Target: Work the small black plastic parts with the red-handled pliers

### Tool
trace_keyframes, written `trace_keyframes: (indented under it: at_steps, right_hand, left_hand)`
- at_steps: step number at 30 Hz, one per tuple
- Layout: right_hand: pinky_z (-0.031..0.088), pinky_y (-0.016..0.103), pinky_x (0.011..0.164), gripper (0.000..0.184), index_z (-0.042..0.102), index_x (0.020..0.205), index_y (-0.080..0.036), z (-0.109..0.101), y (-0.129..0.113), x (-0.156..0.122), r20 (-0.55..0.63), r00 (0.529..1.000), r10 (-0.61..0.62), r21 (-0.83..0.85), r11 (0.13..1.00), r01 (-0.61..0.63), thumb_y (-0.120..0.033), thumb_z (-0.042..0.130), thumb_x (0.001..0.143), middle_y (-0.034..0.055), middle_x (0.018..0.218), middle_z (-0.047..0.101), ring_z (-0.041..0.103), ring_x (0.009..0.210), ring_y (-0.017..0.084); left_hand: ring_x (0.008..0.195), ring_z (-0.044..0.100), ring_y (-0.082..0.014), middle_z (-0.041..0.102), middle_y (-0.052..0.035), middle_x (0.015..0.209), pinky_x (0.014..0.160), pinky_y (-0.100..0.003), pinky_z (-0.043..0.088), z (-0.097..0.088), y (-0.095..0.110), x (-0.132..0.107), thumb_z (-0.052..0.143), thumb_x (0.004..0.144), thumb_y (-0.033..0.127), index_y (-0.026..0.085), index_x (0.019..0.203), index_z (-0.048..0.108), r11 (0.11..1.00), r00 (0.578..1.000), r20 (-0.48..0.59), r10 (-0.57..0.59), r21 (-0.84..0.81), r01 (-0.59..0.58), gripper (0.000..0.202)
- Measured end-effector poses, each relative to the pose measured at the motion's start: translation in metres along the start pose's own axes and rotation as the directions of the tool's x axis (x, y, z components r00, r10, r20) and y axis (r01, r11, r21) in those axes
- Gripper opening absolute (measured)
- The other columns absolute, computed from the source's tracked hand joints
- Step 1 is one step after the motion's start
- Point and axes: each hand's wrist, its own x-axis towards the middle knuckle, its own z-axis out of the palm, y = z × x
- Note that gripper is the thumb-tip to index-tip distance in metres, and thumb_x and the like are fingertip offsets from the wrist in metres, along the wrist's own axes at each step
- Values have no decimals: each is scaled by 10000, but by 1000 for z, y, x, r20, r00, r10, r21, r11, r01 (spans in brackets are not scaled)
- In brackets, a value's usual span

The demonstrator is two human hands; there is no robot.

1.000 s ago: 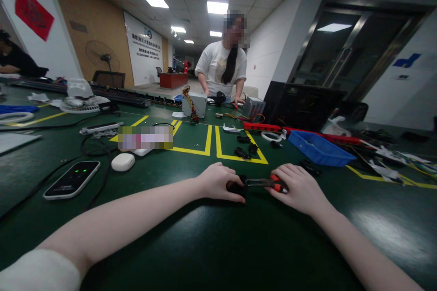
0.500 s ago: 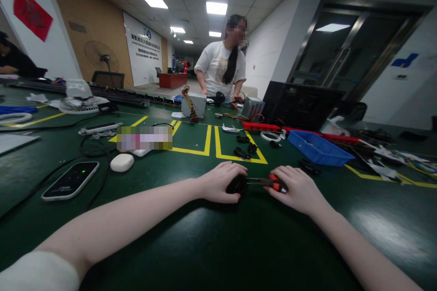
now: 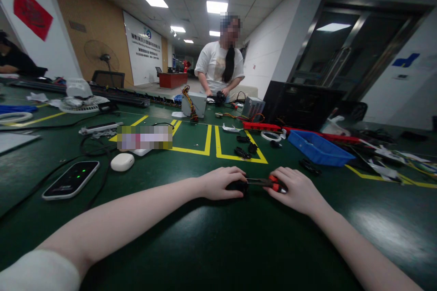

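My left hand [image 3: 223,183] is closed round a small black part [image 3: 238,185]; its exact kind I cannot make out. In my right hand [image 3: 292,187] are pliers [image 3: 273,183] with red and black handles, held near the tabletop. Their metal jaws point left and reach the black part, but where they meet it is partly hidden by my left fingers. Beyond my hands, several small black pieces [image 3: 243,152] lie by a yellow tape outline [image 3: 235,158] on the green table [image 3: 211,254].
A blue tray [image 3: 321,148] and a black cable piece [image 3: 310,166] are to the right. At left lie a phone-like device [image 3: 71,181], a white case [image 3: 122,162] and black cables. Two power supplies [image 3: 194,105] stand farther back. Across the table stands a person [image 3: 220,66].
The black part has turned or tilted slightly in my left hand, and those fingers have shifted a little. My right hand barely moves. Across the table, the person's hands have come together.
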Motion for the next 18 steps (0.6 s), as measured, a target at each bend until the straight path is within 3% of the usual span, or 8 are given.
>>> trace_keyframes:
  at_steps: [9, 18]
  right_hand:
    - [449, 330, 688, 220, 602, 889, -211, -3, -2, -1, -7, 1000, -7, 14, 1000, 7, -419, 593, 818, 62, 891, 646, 607, 775, 203]
    - [443, 333, 689, 233, 609, 908, -204, 1, -5, 0, 20, 999, -28, 7, 1000, 28, -417, 605, 814, 59, 891, 642, 603, 775, 201]
  left_hand:
    - [1129, 570, -252, 523, -109, 1258, 957, -393, 484, -2, 2, -1, 730, 809, 368, 206, 1158, 599, 996, 999, -21, -50, -81, 48, 407]
    - [1088, 579, -240, 535, -113, 1212, 941, -373, 488, 0, -1, -1, 721, 809, 404, 180, 1172, 582, 997, 999, -33, -28, -70, 26, 449]
